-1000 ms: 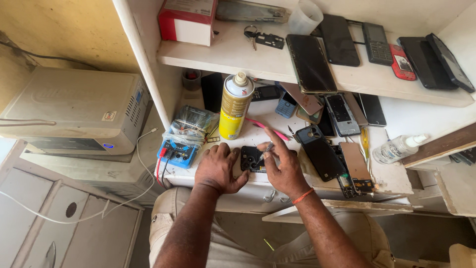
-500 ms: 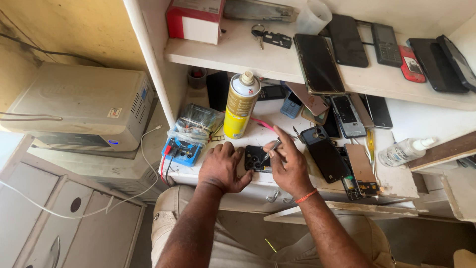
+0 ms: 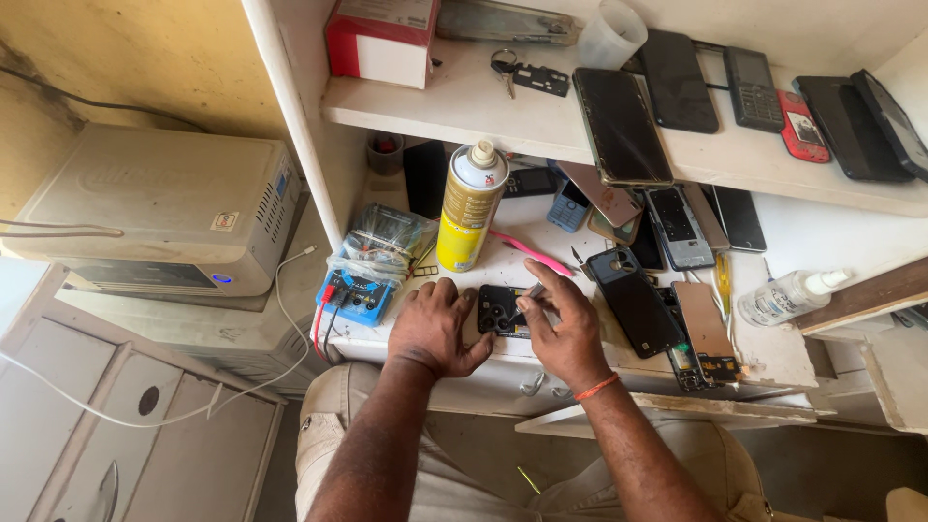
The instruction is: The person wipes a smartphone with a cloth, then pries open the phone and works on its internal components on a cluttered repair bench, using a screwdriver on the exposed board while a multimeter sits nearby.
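A small black phone part with camera holes [image 3: 500, 311] lies on the white workbench [image 3: 483, 372] between my hands. My left hand [image 3: 433, 329] rests on the bench and presses against the part's left side. My right hand [image 3: 564, 329] holds a thin metal tool at the part's right edge, with the fingers pinched on it. An orange band sits on my right wrist.
A yellow spray can [image 3: 469, 208] stands just behind my hands, beside a blue multimeter in plastic [image 3: 362, 280] and a pink tool [image 3: 530, 253]. Several opened phones [image 3: 667, 290] and a clear bottle [image 3: 788, 295] lie to the right. The upper shelf [image 3: 464, 101] holds more phones, keys and a red box.
My hands stay on the black part with only small finger shifts. The view has moved slightly; nothing was picked up or released.
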`<action>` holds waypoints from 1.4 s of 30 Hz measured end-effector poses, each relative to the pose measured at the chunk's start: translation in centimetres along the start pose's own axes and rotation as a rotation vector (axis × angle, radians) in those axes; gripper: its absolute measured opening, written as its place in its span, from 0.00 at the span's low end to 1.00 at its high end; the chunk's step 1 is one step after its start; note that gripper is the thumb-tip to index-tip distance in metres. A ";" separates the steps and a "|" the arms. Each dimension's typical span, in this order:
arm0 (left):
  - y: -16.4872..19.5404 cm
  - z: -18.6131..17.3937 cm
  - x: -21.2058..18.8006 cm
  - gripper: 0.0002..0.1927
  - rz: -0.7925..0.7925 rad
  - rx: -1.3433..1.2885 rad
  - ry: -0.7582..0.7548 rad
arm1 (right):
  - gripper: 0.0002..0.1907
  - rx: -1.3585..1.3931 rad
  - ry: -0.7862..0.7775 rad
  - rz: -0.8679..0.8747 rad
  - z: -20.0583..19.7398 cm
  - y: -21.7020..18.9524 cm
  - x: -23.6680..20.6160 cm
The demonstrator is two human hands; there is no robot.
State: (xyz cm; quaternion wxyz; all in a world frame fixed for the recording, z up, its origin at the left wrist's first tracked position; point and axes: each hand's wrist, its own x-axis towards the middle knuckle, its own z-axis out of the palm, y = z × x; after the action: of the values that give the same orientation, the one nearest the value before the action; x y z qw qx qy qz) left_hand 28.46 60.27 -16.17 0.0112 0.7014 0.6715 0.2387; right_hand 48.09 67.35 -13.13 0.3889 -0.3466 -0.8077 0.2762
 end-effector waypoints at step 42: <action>0.0 0.2 0.0 0.35 0.009 0.007 0.014 | 0.31 0.103 -0.054 -0.036 -0.6 -0.1 0.3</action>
State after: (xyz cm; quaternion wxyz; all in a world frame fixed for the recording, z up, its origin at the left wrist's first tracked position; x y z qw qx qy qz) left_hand 28.52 60.38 -16.35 0.0032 0.7029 0.6691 0.2414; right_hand 48.39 67.64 -12.64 0.3893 -0.3041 -0.8086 0.3195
